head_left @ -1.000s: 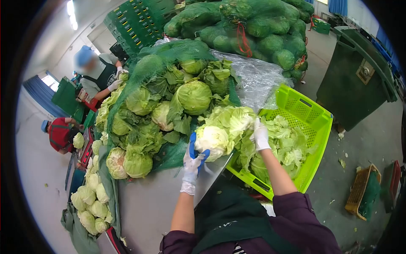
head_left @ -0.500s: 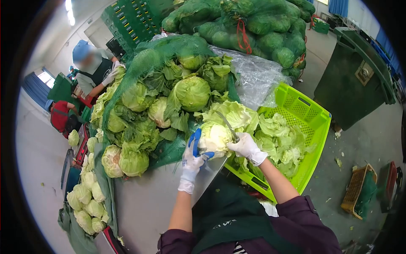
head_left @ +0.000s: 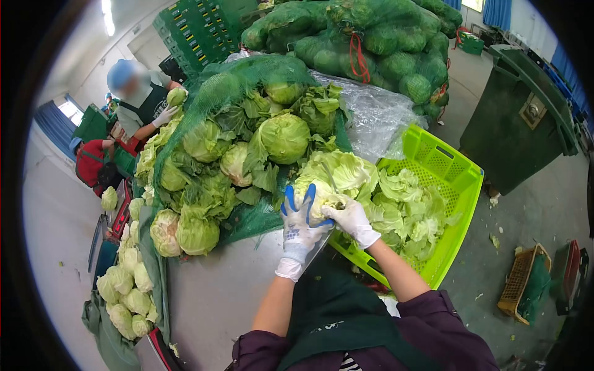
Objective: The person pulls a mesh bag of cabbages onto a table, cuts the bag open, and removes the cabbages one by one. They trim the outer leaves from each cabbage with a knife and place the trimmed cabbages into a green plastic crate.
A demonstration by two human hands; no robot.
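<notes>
My left hand [head_left: 302, 224], in a white glove with blue fingertips, lies on a pale trimmed cabbage [head_left: 318, 196] with its fingers spread around the near left side. At the cabbage's right side is my right hand [head_left: 352, 221], gloved in white, its fingers closed round the handle of a knife [head_left: 334, 184]. Only a little of the blade shows against the leaves. Loose outer leaves [head_left: 351, 171] lie just behind the cabbage. Untrimmed cabbages [head_left: 283, 138] fill an open green net [head_left: 232, 73] to the left.
A lime-green crate [head_left: 455, 162] holding cut leaves stands right of the metal table [head_left: 216, 297]. Full net sacks [head_left: 396, 62] are stacked behind. A green bin [head_left: 516, 117] stands at the right. Trimmed cabbages [head_left: 133, 281] lie at the left, and a co-worker [head_left: 133, 99] stands beyond.
My left hand has turned and moved right, onto the cabbage's near face. The knife blade has dropped lower against the leaves. The co-worker's hands have parted, one holding up a cabbage.
</notes>
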